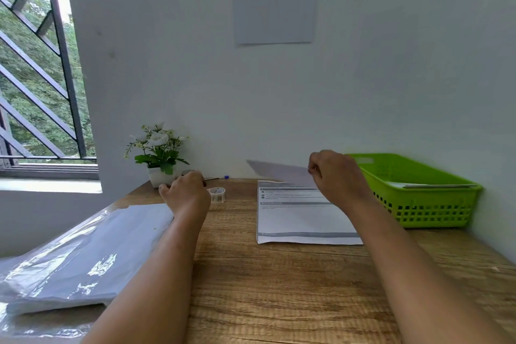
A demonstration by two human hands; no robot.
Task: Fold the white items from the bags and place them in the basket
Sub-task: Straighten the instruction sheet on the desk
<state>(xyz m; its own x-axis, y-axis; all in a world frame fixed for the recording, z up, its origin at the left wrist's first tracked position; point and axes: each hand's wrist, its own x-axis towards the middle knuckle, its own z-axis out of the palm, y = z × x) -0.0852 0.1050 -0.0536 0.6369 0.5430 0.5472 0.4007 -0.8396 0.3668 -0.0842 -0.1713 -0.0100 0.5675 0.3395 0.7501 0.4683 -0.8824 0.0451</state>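
Two hands, right (333,176) pinching blurred white sheet (279,170), left (185,193) curled, grip unclear.

A white sheet of paper (279,172) is lifted clear of the wooden desk, pinched at its right end and blurred, its free end pointing left toward the wall. Near the left edge of the desk lies a clear plastic bag (81,257), flat and glossy, filled with a stack of white sheets. At the far right, against the wall, sits a lime-green plastic basket (435,209) with slotted sides, its long side angled away. Folded white paper (430,185) already rests inside it, just visible above the rim.
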